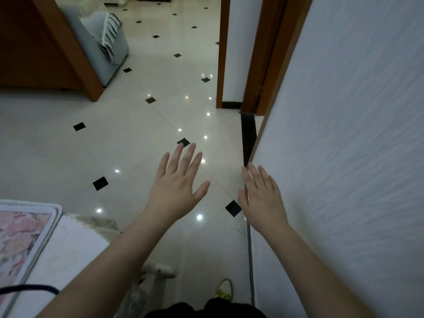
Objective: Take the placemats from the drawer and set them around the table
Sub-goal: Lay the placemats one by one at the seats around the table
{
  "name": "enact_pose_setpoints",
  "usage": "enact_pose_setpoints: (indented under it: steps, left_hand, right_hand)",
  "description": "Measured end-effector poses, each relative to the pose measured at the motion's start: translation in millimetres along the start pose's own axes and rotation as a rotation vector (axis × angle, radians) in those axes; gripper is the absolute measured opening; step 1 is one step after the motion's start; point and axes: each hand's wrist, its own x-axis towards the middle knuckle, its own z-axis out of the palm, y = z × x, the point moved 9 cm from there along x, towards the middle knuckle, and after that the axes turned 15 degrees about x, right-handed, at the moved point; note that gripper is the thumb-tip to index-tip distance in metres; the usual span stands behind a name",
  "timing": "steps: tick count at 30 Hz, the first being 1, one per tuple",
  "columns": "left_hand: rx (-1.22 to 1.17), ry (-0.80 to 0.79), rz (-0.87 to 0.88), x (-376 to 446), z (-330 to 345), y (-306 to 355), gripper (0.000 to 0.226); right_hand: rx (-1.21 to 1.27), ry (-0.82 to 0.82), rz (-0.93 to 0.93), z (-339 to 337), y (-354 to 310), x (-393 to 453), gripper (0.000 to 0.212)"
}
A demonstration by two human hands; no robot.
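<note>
Standing at the near edge, with a dark garment at the bottom and a foot in a yellow-green slipper (225,289) on the pale tiled floor (128,138). To the near left, a white table (68,244) with a pink floral mat (19,239) already on its top, a thin black cable across the corner. A little farther, held out over the floor: left hand (177,182) with fingers straight and spread wide, holding nothing; right hand (263,198) just beside the white wall (344,134), fingers straight and closer together, also holding nothing. No drawer anywhere in view, and no placemats in either hand. Probably a walking step, so the fetching seems not yet begun or between two trips; cannot tell which. Next move likely calls for going to the drawer, pulling it out and gripping the mats. Farther on, a wooden door frame (223,53) on the right, a brown cabinet (34,42) on the far left, a grey sofa (110,47) behind it.
</note>
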Motion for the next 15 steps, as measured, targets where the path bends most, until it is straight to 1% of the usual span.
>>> enact_pose_setpoints:
  steps: [8, 12, 15]
  left_hand:
    - [-0.004, -0.098, -0.086, 48.2, 24.0, -32.0, 0.082]
    - [-0.064, -0.101, -0.130, 71.9, 34.4, -55.9, 0.077]
    - [-0.079, -0.092, -0.161, 98.2, 41.7, -85.8, 0.076]
  right_hand:
    - [-0.009, -0.053, -0.059, 7.5, -8.7, 77.1, 0.069]
    - [-0.051, -0.062, -0.076, 11.7, -17.1, 119.4, 0.069]
    - [-0.091, -0.070, -0.089, 17.5, -37.3, 163.0, 0.068]
